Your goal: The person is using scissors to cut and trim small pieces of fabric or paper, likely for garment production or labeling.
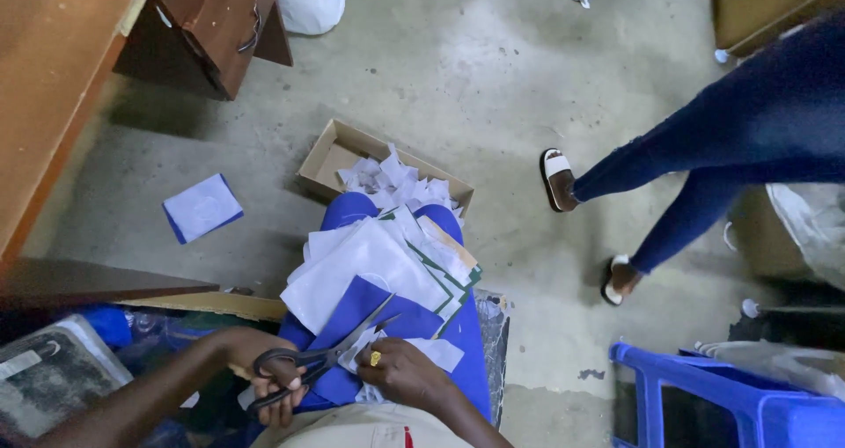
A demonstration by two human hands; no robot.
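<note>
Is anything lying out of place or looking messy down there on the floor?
One folded white and blue piece lies alone on the concrete floor, apart from the stack on the lap. White scraps heap up in the cardboard box, over its rim.

The walking person (722,149) is cut off above the thighs by the frame's right edge. The blue plastic chair (739,400) is cropped at the bottom corner.

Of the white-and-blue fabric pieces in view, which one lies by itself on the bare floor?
The folded piece left of the cardboard box, alone on the concrete. The others are stacked on the person's lap or are scraps in the box.
</note>
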